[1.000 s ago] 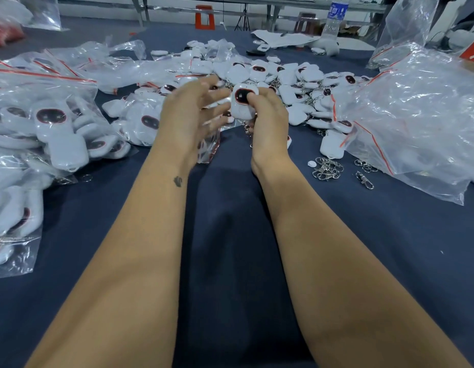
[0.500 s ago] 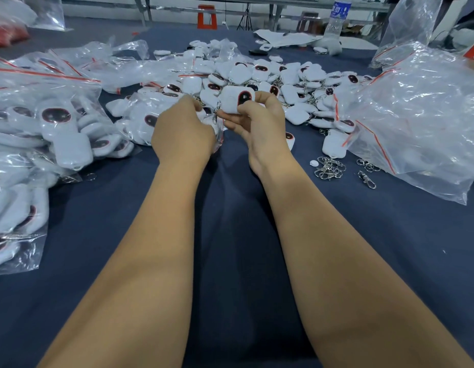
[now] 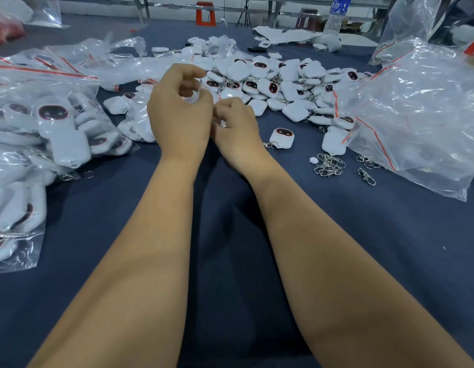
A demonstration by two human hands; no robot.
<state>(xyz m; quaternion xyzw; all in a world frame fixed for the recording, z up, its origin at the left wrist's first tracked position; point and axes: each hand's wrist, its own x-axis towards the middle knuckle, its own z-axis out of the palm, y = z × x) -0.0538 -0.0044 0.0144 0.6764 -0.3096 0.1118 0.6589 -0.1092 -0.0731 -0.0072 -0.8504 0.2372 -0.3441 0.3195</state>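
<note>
The fingers [image 3: 189, 71] of the left hand [image 3: 180, 115] are curled over a small clear plastic bag [image 3: 193, 95], and something white shows in the gap under the thumb. The right hand [image 3: 237, 128] is pressed against the left, its fingers [image 3: 230, 104] bent in tight at the bag's lower edge; whether they actually pinch it I cannot tell. Just right of that hand a white rounded plastic case with a dark oval face [image 3: 281, 138] lies on the dark blue cloth worktop [image 3: 230, 248]. Behind both hands is a loose heap of the same cases [image 3: 273, 86]. A cluster of silver metal clasps [image 3: 328, 166] sits farther right. A large clear zip bag packed with cases [image 3: 52, 128] lies at the left, a crumpled clear bag with red seals [image 3: 416, 110] at the right.
</note>
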